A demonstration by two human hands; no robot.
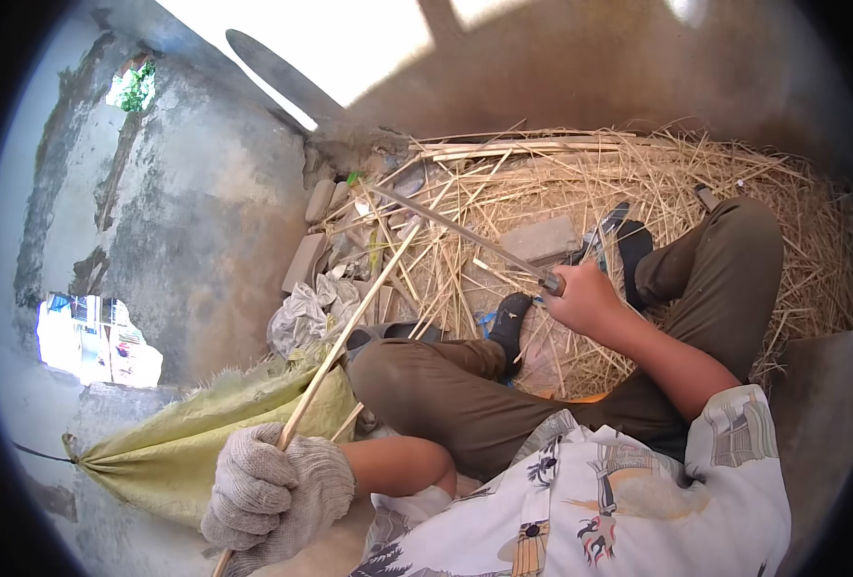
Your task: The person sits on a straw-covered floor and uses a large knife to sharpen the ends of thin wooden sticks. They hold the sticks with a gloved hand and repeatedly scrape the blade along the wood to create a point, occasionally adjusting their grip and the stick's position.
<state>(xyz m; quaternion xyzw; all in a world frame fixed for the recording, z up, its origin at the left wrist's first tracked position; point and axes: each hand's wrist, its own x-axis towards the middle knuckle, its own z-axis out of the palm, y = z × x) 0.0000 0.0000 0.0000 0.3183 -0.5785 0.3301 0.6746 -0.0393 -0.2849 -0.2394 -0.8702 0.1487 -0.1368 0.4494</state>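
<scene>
My left hand (271, 490), in a grey knitted glove, is closed round a long, thin bamboo strip (335, 351). The strip slants up and away to the right, and its lower end comes out below the glove. My bare right hand (585, 298) is wrapped round the handle of a long, narrow-bladed knife (465, 234). The blade points to the far left, and its outer part passes close to the strip's far end. Whether blade and strip touch, I cannot tell. Under the glove's wrist, a second thin strip shows in part.
Pale shavings and split strips (734, 183) cover the floor by the far wall. A brick (540, 238) lies beside my feet. Rubble and a crumpled whitish sack (311, 313) are at the left. A yellow-green sheet (186, 438) is tied near the left wall, which has holes.
</scene>
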